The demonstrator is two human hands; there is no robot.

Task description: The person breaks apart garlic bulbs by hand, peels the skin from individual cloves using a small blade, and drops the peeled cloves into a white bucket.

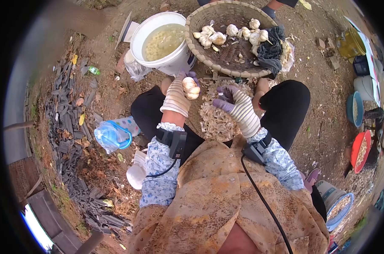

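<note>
My left hand (178,96), in a striped glove with purple fingertips, is closed on a partly broken garlic bulb (191,88) with fat cloves showing. To its right, apart from the bulb, my right hand (242,109) wears a similar glove. Its fingers are curled toward the thumb, and a tiny pale bit shows at the fingertips, too small to name. Below and between the hands lies a heap of papery garlic skins (217,120). Beyond them, a woven basket (215,63) holds several garlic bulbs (217,38) and a dark crumpled cloth (270,51).
A white bucket (175,63) of cloudy water with peeled cloves stands left of the basket. Dark scraps (67,131) litter the ground at left, near a clear bag with a blue handle (115,134). At right are a blue basin (354,109) and a red basin (361,151).
</note>
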